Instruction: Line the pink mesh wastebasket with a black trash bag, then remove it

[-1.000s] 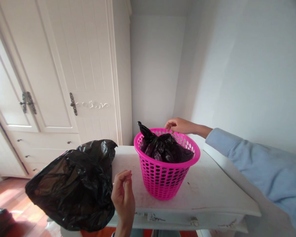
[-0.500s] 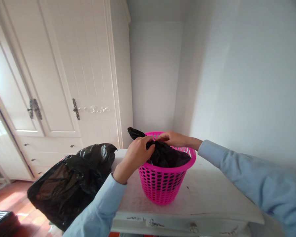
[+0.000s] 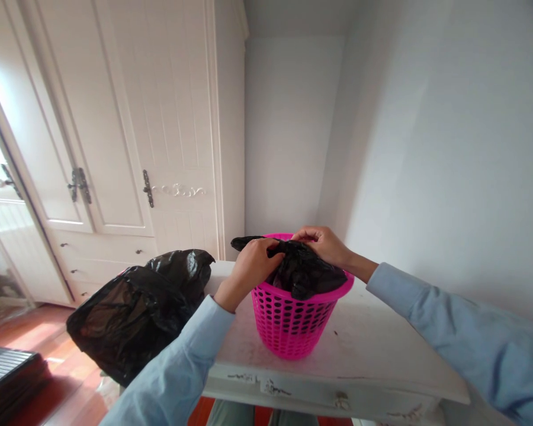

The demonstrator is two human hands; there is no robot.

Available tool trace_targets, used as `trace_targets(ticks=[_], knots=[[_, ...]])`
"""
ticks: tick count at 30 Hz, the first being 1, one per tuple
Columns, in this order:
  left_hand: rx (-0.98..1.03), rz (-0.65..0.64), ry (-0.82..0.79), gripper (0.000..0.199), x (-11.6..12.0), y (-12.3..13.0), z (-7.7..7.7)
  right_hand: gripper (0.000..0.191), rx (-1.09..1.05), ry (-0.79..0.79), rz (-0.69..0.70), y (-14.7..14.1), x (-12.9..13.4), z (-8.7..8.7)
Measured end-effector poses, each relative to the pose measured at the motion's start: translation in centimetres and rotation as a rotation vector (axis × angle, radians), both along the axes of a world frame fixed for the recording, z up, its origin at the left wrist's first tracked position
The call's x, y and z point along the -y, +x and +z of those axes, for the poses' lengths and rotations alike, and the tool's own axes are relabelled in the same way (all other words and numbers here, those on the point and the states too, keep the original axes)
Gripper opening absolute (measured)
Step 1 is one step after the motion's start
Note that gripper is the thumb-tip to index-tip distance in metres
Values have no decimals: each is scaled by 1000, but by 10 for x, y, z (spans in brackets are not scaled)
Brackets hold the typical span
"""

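In the pink basket, right of centre, the black bag, pinched by left hand and right hand, seems soft and slippery (perhaps light), best held at its gathered neck

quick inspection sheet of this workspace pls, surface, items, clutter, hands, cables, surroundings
surface: white table, front edge scuffed, dark speck on top
job's things: pink basket upright on the table; black bag in its mouth, one end sticking out at left
clutter: second bag, black, left of the basket; dark ridged object at lower left, unclear what
hands: left hand pinches the black bag; right hand at it, grip partly hidden
cables: nothing seen
surroundings: wardrobe, wall, reddish floor
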State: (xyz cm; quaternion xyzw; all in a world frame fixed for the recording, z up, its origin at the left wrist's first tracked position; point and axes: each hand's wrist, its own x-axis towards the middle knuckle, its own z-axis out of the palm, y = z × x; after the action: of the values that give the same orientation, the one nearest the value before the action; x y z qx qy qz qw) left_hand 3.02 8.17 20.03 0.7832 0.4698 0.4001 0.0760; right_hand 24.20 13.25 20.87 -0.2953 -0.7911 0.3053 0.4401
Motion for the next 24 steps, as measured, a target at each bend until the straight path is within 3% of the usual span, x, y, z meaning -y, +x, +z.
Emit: trace_targets(ticks=[4, 9, 18, 21, 24], knots=[[-59, -7, -25, 19, -4, -3, -1, 31, 14, 4, -30, 2, -4, -1], [25, 113, 134, 24, -4, -7, -6, 40, 101, -5, -103, 19, -14, 1], [88, 244, 332, 23, 25, -40, -17, 36, 150, 72, -306, 75, -33, -1], [148, 239, 267, 20, 33, -52, -21, 35, 162, 85, -375, 88, -34, -2], [203, 177, 159, 22, 36, -53, -18, 37, 108, 42, -347, 87, -34, -3]])
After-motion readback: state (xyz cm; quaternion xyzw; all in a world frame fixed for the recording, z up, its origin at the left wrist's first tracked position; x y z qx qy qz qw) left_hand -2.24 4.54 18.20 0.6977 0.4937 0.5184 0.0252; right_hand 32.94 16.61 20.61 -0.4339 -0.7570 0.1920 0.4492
